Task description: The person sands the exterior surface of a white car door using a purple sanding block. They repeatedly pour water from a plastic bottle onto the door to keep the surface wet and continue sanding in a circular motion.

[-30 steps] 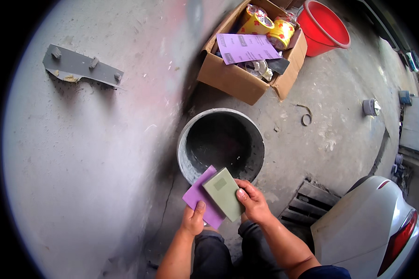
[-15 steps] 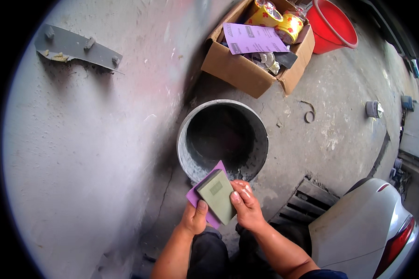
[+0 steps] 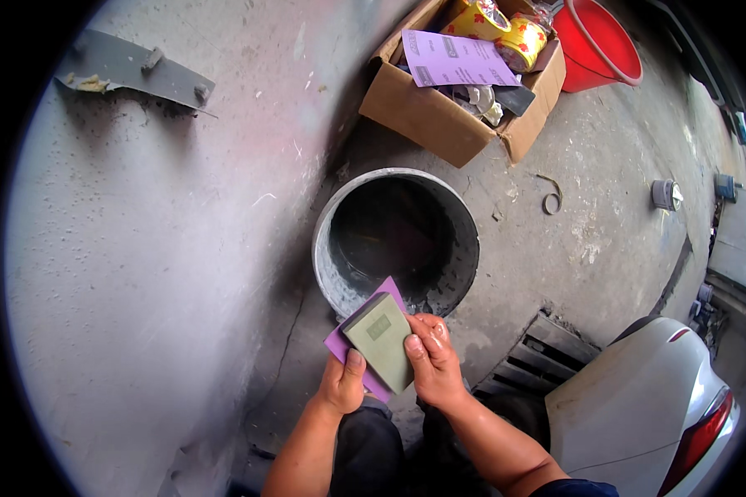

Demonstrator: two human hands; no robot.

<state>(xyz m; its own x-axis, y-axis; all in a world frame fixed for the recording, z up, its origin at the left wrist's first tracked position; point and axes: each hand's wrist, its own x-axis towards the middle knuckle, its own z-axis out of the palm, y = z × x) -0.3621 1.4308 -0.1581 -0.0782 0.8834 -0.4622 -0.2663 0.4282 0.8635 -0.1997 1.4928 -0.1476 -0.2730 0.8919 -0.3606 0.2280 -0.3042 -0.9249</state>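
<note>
A grey-green rectangular sanding block (image 3: 380, 339) lies on top of a purple sheet of abrasive paper (image 3: 340, 341), both held just in front of me over my knees. My left hand (image 3: 344, 386) grips them from below, thumb on the sheet's near edge. My right hand (image 3: 428, 361) holds the block's right side with the thumb pressed on its face. Directly beyond them stands a dirty grey bucket (image 3: 330, 273), dark inside.
A cardboard box (image 3: 427, 120) with purple paper and yellow tins sits beyond the bucket, a red bucket (image 3: 601, 50) behind it. A large grey sanded panel (image 3: 141, 248) fills the left. A floor drain grate (image 3: 539, 356) and a white car's rear (image 3: 638, 406) lie at right.
The block and sheet have drawn closer together and slightly toward me; my right thumb has slid further onto the block. The view has tilted a little downward.
</note>
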